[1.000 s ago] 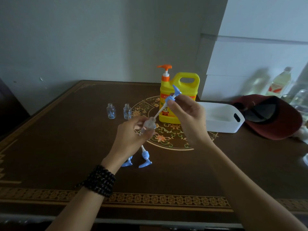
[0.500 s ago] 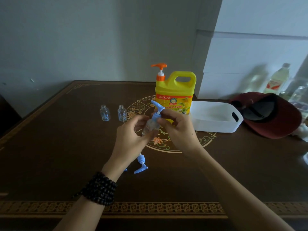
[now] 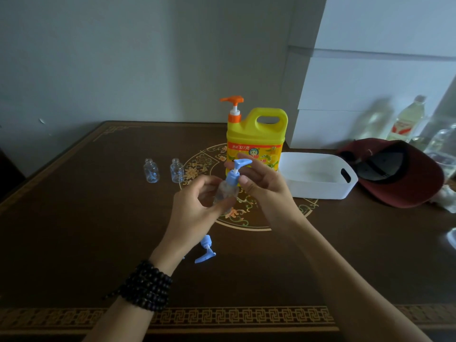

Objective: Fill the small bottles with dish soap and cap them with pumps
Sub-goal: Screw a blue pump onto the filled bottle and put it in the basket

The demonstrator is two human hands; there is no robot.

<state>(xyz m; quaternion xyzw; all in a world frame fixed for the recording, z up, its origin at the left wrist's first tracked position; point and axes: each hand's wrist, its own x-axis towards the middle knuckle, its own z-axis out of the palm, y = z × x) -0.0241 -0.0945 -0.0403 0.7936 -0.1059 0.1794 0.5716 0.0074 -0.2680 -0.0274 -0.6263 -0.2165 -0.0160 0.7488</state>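
Small clear bottle [image 3: 225,193]: held tilted above the middle of the dark wooden table [image 3: 74,230], over its gold medallion; glassy and see-through, contents not readable from here. Blue pump [image 3: 234,174]: seated on the bottle's neck, collar down, spout pointing to your right.

Your left hand [image 3: 197,206]: wrapped around the bottle's body from below, thumb and fingers gripping it. Black bead bracelet [image 3: 145,285] on that wrist.

Your right hand [image 3: 261,183]: fingers pinching the pump's blue collar, the spout standing above your knuckles.

Spare blue pump [image 3: 206,250]: lying on its side on the table just beside your left wrist, which partly covers the area next to it.

Two uncapped small bottles [image 3: 151,170] and [image 3: 177,170]: upright side by side, to the left of the held one, well apart from your hands.

Yellow dish soap jug [image 3: 256,137]: orange pump on top, standing directly behind your hands, its lower label hidden by them.

White plastic bin [image 3: 318,186]: right of the jug.

Dark red cap [image 3: 399,174]: right of the bin.
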